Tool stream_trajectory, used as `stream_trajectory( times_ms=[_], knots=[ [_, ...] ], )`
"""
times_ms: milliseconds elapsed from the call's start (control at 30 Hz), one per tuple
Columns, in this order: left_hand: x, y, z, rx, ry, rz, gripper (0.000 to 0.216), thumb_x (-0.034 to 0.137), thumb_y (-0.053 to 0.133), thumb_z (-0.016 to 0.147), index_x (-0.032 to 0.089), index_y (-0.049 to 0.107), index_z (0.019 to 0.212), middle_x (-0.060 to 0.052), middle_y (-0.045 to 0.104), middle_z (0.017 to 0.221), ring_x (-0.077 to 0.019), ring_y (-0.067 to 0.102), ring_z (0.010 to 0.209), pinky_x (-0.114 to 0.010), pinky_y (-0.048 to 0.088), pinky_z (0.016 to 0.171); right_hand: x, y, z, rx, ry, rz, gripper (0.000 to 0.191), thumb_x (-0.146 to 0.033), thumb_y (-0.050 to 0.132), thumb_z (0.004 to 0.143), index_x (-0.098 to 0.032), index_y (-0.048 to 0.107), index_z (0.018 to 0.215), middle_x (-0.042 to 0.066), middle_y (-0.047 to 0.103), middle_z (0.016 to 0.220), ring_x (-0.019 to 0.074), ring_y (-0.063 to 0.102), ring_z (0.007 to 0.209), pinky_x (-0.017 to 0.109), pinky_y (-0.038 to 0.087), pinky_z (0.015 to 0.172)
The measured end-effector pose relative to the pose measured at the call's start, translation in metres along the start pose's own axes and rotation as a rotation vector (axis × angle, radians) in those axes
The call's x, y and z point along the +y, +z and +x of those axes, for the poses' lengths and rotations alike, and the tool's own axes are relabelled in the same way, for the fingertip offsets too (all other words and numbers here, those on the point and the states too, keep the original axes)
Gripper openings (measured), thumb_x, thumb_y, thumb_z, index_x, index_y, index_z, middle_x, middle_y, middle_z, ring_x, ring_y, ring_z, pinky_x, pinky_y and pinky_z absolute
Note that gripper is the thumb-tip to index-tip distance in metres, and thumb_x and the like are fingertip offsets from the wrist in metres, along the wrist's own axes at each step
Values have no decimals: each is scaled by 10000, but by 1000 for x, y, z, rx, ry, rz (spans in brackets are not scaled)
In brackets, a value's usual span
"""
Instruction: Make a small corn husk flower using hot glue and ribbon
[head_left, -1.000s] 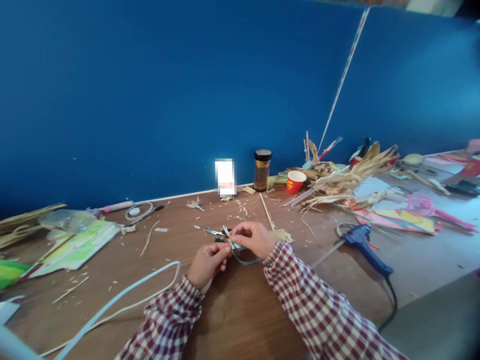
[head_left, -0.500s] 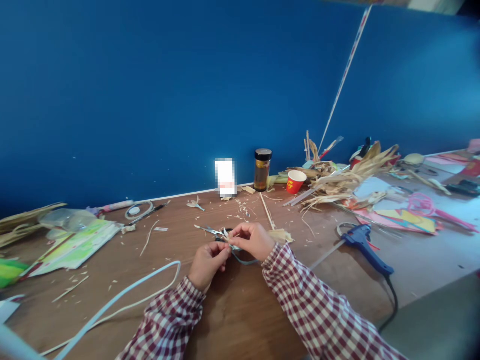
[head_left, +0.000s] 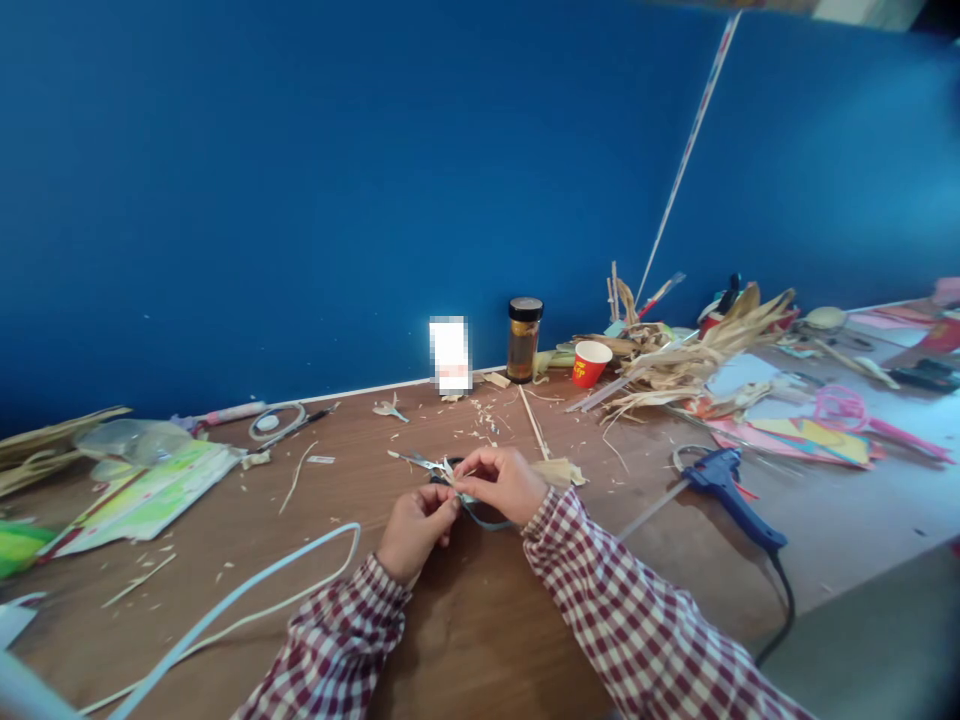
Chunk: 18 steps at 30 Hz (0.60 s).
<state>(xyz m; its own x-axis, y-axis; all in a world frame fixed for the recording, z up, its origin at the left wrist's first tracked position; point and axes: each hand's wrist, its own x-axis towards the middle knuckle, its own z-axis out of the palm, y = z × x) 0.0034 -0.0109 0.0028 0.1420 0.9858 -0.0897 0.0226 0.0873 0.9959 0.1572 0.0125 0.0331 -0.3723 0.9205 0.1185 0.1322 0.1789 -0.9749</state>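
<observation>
Over the middle of the brown table (head_left: 480,640), my left hand (head_left: 415,530) and my right hand (head_left: 504,481) meet, both in red-and-white checked sleeves. The fingers of both are pinched together on a small pale strip of dried husk (head_left: 451,472). A thin grey-blue band (head_left: 484,521) loops down from the pinch below my right hand. Small scissors (head_left: 420,462) lie on the table just beyond my fingertips.
A blue glue gun (head_left: 731,490) with a black cord lies to the right. A red paper cup (head_left: 589,363), a dark-lidded jar (head_left: 523,339) and a heap of dried husks (head_left: 690,360) stand at the back. A white cord (head_left: 247,595) curves at the left, near coloured papers (head_left: 142,495).
Both hands stay pinched at the same spot; the fingers have shifted only slightly on the husk strip.
</observation>
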Motion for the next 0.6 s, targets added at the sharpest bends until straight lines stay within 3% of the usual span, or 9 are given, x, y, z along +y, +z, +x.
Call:
stream_trajectory(
  times_ms=[267,600],
  knots=[
    [2,-1,-1,16,-59,-16,277,383,667,644,120,619,711,54,491,470,-40,403,385,-158,285,385,6,-6,3,44,-25,-64,229,-335,620,709,-131,644,808,39,648,710,116,551,613,237,431,583],
    [6,2,-3,18,-71,-14,308,431,674,617,131,606,636,53,481,452,-52,390,378,-174,303,383,4,-3,2,54,-23,-102,223,-330,622,707,-129,649,801,39,645,706,111,535,598,231,425,563]
  ],
)
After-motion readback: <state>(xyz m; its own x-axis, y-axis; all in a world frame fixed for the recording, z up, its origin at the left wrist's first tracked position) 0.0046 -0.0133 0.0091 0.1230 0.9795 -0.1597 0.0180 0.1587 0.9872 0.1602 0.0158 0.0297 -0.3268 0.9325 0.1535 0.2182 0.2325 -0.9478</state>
